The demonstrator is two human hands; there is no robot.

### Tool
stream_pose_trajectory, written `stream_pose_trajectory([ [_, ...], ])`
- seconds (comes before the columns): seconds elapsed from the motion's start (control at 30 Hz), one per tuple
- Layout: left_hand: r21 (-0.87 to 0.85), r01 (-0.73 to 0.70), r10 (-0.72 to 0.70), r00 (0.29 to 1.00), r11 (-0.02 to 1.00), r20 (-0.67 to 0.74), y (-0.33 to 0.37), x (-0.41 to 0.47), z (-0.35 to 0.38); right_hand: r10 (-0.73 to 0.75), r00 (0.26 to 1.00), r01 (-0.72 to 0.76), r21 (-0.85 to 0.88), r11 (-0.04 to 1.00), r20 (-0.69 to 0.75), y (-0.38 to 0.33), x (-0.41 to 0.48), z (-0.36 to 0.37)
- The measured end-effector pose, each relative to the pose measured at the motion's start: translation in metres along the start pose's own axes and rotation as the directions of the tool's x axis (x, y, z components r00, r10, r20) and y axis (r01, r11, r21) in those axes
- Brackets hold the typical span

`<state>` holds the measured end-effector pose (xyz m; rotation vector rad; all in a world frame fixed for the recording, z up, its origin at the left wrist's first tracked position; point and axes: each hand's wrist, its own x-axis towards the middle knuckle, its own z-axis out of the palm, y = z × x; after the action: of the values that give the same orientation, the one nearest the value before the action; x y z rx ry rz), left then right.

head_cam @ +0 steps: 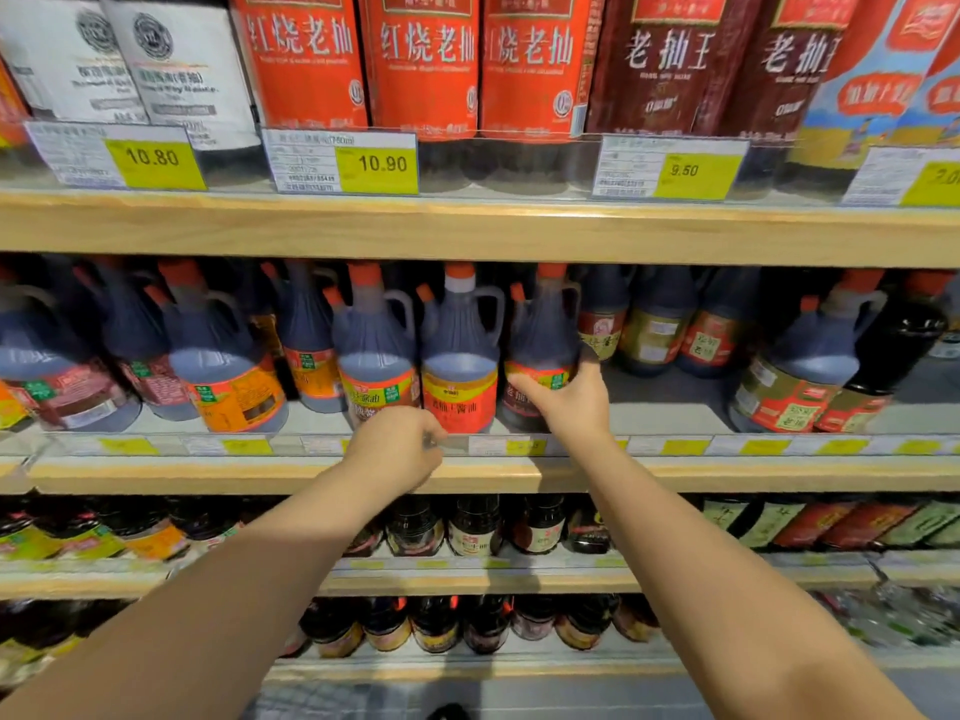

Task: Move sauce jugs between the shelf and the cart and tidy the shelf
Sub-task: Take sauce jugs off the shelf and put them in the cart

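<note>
Reaching up from the lower corners of the frame, two bare arms are seen meeting at the middle shelf (727, 475), at the centre of the frame. The right hand (569, 402) is laid on a sauce jug (543, 330) with a red cap, which stands upright near the front of that shelf, just right of centre. Its thumb is raised against the jug's right flank, while the fingers (519, 383) are spread leftward across the red label, so the lower body of the jug is cupped between them.

Just beside this jug on the left a yellow-labelled jug (460, 366) is stood, and next to that an orange-labelled jug (376, 366); the three are packed close, handles turned to the right. More jugs of the same kind are ranged along the shelf to both sides (several at the left are tilted).

The left hand (400, 449) is held low in front of the orange-labelled jug, at the price strip (675, 446) along the shelf edge. Its fingers are curled inward; whether anything is pinched in them cannot be told, as that spot is blurred.

Red pouches (426, 59) are lined up in the upper part of the frame, above a price tag (376, 166) marked 10.90. Small bottles (475, 527) are seen on the shelves below.
</note>
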<state>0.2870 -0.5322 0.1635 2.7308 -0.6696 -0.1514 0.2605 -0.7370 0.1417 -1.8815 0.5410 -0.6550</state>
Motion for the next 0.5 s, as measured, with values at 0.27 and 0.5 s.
stream_pose_trajectory([
  [0.27,0.019,-0.005,0.006,0.999,1.000,-0.038,0.001,0.003,0.006,-0.010,1.000,0.012,-0.112,0.994,0.018,0.004,0.005,0.006],
  [0.5,-0.429,0.115,-0.057,0.988,0.896,0.146,-0.003,-0.054,0.028,-0.029,0.999,0.034,-0.153,0.988,0.029,-0.002,-0.073,-0.014],
])
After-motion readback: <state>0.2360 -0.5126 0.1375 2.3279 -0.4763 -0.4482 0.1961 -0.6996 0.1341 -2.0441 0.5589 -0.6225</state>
